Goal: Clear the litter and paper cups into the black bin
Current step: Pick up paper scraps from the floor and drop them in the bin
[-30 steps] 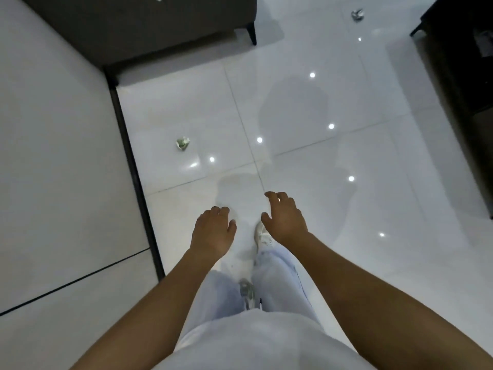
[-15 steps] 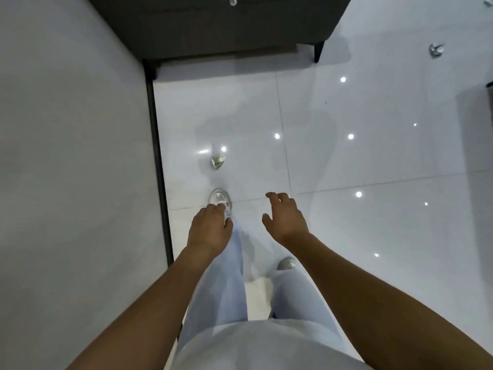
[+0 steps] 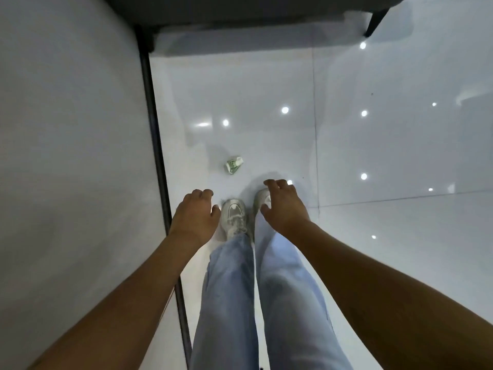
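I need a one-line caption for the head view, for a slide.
Person stands over a crumpled wrapper on the white floor, left hand and right hand held out empty above the shoes.

We see a dim, bluish indoor scene. The glossy white floor (image 3: 373, 156) mirrors small round ceiling lights as bright dots from 12 to 3 o'clock. Soft shadows pool under the dark furniture (image 3: 253, 12) at 12 o'clock and around the shoes (image 3: 234, 214). The wide lens bends the black strip (image 3: 157, 156) at 9 o'clock; the focus is slightly soft overall.
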`<control>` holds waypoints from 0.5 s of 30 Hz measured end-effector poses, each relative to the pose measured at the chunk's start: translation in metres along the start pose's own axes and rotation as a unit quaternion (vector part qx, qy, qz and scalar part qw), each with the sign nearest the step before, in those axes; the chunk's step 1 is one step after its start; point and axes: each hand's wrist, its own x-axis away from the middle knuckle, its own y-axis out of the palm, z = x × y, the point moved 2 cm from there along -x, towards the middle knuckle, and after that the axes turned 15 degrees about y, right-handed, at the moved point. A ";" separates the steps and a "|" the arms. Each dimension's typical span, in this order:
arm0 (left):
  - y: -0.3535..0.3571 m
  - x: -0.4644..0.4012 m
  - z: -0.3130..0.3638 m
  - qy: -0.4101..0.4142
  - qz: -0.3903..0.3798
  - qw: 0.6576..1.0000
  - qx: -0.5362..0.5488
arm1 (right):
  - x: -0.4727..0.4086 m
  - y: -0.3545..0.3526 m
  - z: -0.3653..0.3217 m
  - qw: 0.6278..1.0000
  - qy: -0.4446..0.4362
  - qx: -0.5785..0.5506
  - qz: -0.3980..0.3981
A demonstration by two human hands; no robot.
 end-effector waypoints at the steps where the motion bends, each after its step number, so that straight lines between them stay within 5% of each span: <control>1: 0.009 -0.011 -0.010 -0.009 0.001 1.000 0.012 | -0.018 0.009 -0.001 1.000 -0.002 0.006 -0.004; 15: 0.195 -0.179 -0.154 -0.064 0.098 0.982 0.146 | -0.320 0.193 -0.017 0.988 -0.113 0.101 0.025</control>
